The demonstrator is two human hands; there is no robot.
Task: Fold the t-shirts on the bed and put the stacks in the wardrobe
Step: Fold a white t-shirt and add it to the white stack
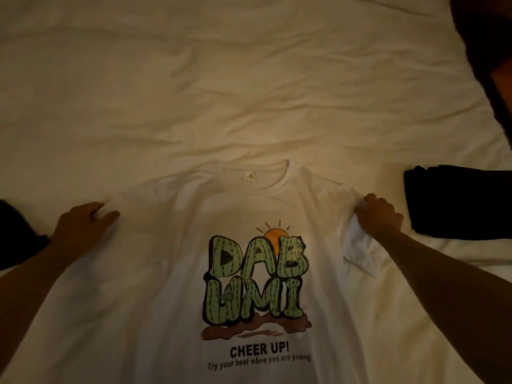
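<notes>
A white t-shirt (177,286) with a green cactus-letter print and the words "CHEER UP!" lies face up on the bed (221,79), collar pointing away from me. My left hand (80,228) rests on the shirt's left shoulder, fingers curled into the cloth. My right hand (381,216) is closed on the bunched right sleeve, which is gathered into folds under it. A folded dark t-shirt (460,200) lies just right of my right hand.
A dark piece of clothing (16,234) sits at the left edge, beside my left forearm. Dark cloth (487,51) covers the upper right corner of the bed. Wrinkled cream bedding spreads beyond the collar.
</notes>
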